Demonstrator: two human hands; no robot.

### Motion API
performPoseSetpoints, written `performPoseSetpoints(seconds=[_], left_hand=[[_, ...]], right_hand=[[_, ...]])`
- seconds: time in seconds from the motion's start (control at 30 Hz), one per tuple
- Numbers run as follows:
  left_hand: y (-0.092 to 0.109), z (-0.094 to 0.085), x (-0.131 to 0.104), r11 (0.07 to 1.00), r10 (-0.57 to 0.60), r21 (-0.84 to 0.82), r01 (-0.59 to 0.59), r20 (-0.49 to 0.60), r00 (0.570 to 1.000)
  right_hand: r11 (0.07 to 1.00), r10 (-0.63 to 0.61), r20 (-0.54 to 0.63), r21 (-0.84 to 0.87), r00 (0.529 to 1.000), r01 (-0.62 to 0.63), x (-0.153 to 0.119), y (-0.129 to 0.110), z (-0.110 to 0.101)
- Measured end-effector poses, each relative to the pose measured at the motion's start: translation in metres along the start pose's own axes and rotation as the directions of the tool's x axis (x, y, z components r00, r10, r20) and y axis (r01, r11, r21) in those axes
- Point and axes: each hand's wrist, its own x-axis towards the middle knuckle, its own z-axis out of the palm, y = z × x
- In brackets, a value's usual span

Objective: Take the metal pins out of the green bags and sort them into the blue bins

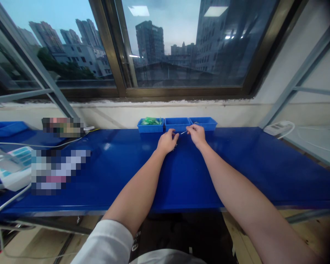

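My right hand (198, 135) pinches one end of a thin, silvery metal rod (183, 132); its exact kind is too small to tell. The rod's other end points toward my left hand (167, 141), which is closed with curled fingers just in front of the blue bins. Small shiny bits (175, 147) show under the left palm, and I cannot make out what they are. Behind the hands stand a left bin (150, 128) holding green plastic packets (151, 121), a middle bin (177, 121) and a right bin (209, 124) with a few thin metal pieces, partly hidden by my right hand.
All of this is on a blue tabletop (121, 176) below a window. At the left are a white device with teal keys (19, 161), cables, blurred items and another blue tray (7, 127). A white power strip (277, 127) lies at the right end.
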Motion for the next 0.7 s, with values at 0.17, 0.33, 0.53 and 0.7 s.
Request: performPoseSetpoints(seconds=[0.17, 0.33, 0.53, 0.7], left_hand=[[-0.006, 0.001, 0.003, 0.996, -0.064, 0.065, 0.064, -0.012, 0.998], [-0.010, 0.001, 0.004, 0.989, -0.095, 0.115, 0.096, -0.015, 0.995], [-0.008, 0.000, 0.004, 0.982, -0.103, 0.157, 0.101, 0.001, 0.995], [-0.009, 0.001, 0.005, 0.980, -0.109, 0.171, 0.105, 0.012, 0.994]], right_hand=[[0.990, -0.051, -0.162, -0.138, 0.985, 0.029, 0.007, 0.005, -0.007], [0.980, -0.055, -0.235, -0.198, 0.970, 0.008, 0.014, 0.012, -0.014], [0.975, -0.038, -0.273, -0.221, 0.961, -0.024, 0.021, 0.018, -0.020], [0.960, -0.068, -0.272, -0.280, 0.960, -0.012, 0.024, 0.023, -0.020]])
